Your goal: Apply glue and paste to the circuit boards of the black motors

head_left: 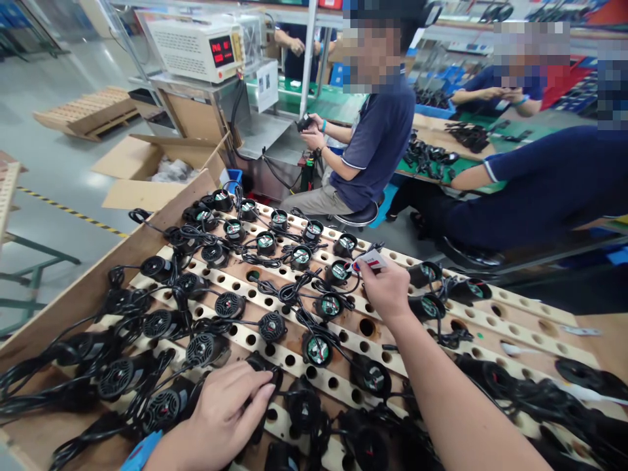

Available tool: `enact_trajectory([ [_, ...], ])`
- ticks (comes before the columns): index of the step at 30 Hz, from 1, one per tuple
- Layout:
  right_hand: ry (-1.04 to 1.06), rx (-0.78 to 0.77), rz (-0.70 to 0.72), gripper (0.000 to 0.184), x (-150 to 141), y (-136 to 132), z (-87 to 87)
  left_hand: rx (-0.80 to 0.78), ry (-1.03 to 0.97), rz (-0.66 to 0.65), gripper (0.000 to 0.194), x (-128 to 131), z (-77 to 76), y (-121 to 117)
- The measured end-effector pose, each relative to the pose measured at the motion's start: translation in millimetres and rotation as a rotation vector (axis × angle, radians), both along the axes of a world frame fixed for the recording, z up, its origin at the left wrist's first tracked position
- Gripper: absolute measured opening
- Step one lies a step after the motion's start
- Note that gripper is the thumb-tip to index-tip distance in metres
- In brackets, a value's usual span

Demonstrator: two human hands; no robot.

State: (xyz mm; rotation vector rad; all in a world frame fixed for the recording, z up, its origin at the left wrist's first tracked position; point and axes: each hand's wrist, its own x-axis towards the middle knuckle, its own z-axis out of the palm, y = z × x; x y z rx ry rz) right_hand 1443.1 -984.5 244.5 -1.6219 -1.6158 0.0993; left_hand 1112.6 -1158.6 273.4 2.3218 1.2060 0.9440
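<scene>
Right hand pinched a small pale card with red and blue marks between thumb and fingers, its edge near an open black housing. Contact between card and housing could not be confirmed. Left hand lay low and nearer the wearer, fingers and thumb against a dark housing; whether it grasped that piece or only rested on it, could not tell.

Stage in hand, as judged: the card was being held at the open housing, with the other hand on a separate piece. Any placement there would have called for a light pinch, the card turned square to the opening and kept off the nearby black cables.

Housings sat in rows on a wooden tray with pale perforated slats. Several showed green interiors; others, such as the grilled housing, showed slotted faces. Beyond the tray, 1 seated co-worker held a black part. A boxed instrument showed red digits, too blurred to read.
</scene>
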Motion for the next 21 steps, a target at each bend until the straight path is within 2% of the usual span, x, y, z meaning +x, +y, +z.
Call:
enact_trajectory([
  [4, -0.003, -0.032, 0.001, 0.025, -2, 0, -2.1, 0.010, 0.001, -0.003, 0.017, -1, -1.4, 0],
  [10, 0.042, -0.080, 0.048, 0.020, -8, -4, 4.2, 0.050, -0.037, -0.011, 0.014, -2, -0.7, 1],
  [21, 0.128, -0.038, 0.005, 0.020, -9, -13, 3.0, 0.055, -0.036, -0.064, 0.014, -6, -12.0, 2],
])
